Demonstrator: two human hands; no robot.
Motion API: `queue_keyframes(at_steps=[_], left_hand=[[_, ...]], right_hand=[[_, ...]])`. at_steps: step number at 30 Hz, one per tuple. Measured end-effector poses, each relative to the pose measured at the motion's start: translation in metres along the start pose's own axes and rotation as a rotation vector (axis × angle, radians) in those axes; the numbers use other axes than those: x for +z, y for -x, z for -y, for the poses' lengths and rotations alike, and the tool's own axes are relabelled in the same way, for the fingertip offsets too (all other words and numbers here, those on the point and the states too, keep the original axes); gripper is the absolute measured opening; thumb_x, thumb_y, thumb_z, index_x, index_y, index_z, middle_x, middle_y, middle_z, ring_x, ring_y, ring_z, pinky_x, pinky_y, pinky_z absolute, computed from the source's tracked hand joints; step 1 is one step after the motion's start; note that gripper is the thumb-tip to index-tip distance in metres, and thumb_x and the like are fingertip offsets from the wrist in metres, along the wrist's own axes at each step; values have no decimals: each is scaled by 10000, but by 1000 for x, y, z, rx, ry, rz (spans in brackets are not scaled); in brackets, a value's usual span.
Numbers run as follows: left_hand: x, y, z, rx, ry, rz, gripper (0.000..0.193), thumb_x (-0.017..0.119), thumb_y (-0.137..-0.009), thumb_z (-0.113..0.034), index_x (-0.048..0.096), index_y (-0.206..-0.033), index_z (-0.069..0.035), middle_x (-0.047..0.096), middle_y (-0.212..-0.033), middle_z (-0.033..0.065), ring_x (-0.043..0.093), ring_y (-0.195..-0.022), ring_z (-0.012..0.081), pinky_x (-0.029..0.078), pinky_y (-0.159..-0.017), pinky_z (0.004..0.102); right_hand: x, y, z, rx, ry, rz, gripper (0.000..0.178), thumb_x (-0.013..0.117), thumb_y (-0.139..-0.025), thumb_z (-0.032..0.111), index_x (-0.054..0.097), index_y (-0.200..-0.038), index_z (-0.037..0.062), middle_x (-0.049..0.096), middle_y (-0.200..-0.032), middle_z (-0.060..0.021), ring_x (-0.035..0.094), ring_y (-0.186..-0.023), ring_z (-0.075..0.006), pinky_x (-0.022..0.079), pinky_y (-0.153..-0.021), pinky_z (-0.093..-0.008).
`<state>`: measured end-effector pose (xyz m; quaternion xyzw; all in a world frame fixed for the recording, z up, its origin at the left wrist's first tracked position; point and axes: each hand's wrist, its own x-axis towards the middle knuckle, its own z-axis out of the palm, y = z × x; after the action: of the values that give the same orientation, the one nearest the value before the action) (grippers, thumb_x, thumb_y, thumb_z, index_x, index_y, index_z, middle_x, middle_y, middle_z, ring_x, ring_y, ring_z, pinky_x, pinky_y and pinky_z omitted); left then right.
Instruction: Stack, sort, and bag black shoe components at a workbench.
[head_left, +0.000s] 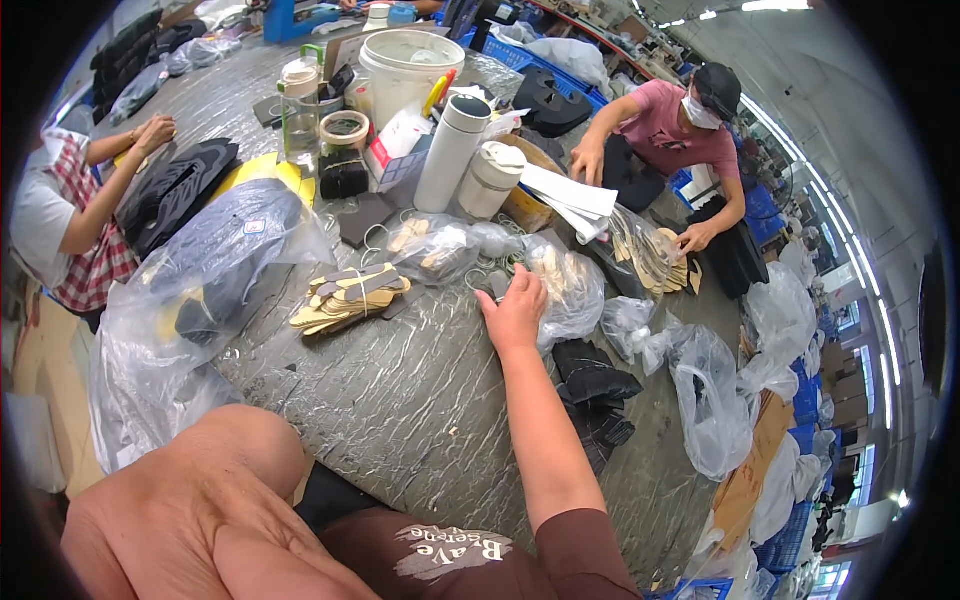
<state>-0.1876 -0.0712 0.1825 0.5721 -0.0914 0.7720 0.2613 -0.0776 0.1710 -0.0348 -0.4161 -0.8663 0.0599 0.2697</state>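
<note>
My right hand (517, 308) lies over the table's middle with thumb and fingers apart. Between them shows a small dark grey piece (498, 284), and I see no grip on it. Just beyond the fingertips is a tangle of pale greenish bands (490, 262). Right of the hand, almost touching it, sits a clear plastic bag (572, 290) of beige pieces. A banded bundle of flat beige and grey sole-shaped pieces (352, 300) lies to the left. My left hand (190, 510) is raised close and large at the lower left, its fingers hidden.
A white flask (453, 155), a lidded white container (492, 180) and a white bucket (410, 65) stand further back. Plastic-wrapped dark pieces (235, 260) lie left. Across the table, a person in pink (660, 140) handles beige pieces. Another person's checked apron (95, 230) shows at left.
</note>
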Motion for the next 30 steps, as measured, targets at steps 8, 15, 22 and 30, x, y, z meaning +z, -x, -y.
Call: queue_keyframes(at_steps=[8,15,22,30], left_hand=[[-15,16,-19,-3,75,-92,168,623,-825,-191,612,-810,-24,653,-845,76,585,-776,235,517,-598,437],[-156,88,-5,-1073,-1947,223,567,752,-728,-266,549,-1187,-1,569,-1166,208,542,-1086,356,423,-957,414],[-176,110,2,-1360,-1533,245,492,726,-729,-247,598,-1139,-6,610,-1099,206,573,-1049,357,456,-908,411],[-287,79,107,-1283,-1911,112,152,598,-783,-98,688,-851,4,659,-898,222,641,-873,385,511,-773,438]], right_hand=[[-22,45,40,-234,3,-6,663,758,-721,306,458,-1248,37,372,-1333,-217,317,-1270,-403,251,-1040,-555],[3,107,101,-368,-458,220,730,723,-763,283,367,-1343,19,281,-1436,-262,294,-1310,-442,271,-1067,-495],[4,106,94,-287,-292,341,765,686,-797,342,320,-1374,-3,295,-1426,-264,312,-1305,-413,225,-1094,-494],[3,107,105,-319,-223,364,748,682,-794,374,349,-1352,4,366,-1377,-241,311,-1309,-399,220,-1092,-507]])
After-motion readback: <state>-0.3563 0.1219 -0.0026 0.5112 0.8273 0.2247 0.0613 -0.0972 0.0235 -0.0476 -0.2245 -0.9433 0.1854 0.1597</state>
